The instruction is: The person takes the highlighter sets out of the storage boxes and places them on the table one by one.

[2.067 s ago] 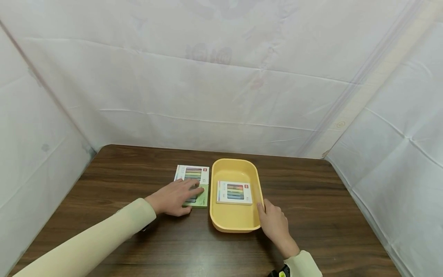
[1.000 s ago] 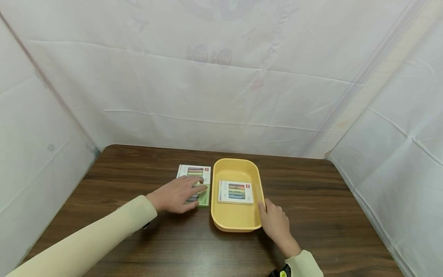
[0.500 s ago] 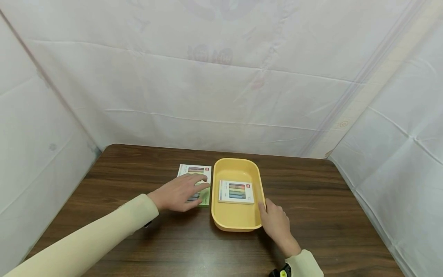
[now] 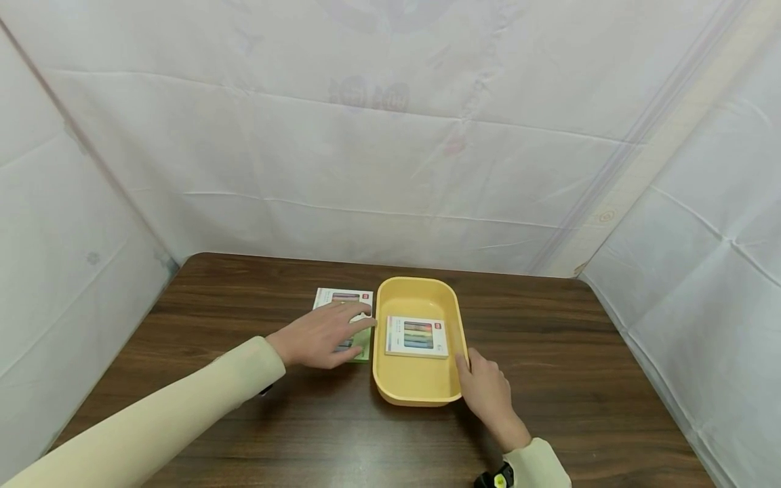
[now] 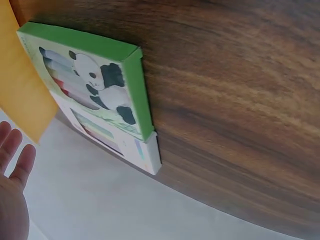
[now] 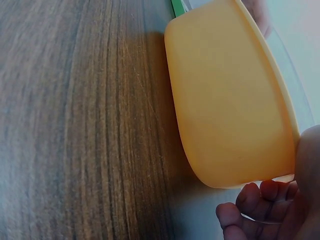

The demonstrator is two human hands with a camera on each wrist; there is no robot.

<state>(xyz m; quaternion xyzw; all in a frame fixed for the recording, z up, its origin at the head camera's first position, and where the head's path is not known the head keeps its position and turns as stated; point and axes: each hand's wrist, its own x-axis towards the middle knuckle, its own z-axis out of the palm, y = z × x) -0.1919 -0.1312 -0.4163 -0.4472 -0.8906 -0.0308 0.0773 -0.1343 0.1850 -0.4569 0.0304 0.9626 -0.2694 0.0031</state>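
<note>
My left hand (image 4: 323,333) hovers with spread fingers over two flat window boxes, its fingertips near the left rim of a yellow plastic tray (image 4: 415,388). In the left wrist view, the nearer green box (image 5: 95,82) carries a panda picture and shows coloured sticks through its window. A white box (image 5: 142,150) of the same sort lies end to end with it on the table. Inside the tray rests another white box (image 4: 417,336) of coloured sticks. My right hand (image 4: 486,392) grips the tray's right rim near the front corner, thumb inside, fingers outside (image 6: 267,202).
All this lies on a dark wood-grain table (image 4: 244,298). White sheeting (image 4: 378,169) hangs behind its back edge and along both sides. A watch (image 4: 497,478) sits at my right wrist.
My left hand has drifted a little to the right over the boxes, towards the tray rim. The right hand keeps its grip, and tray and boxes stay in place.
</note>
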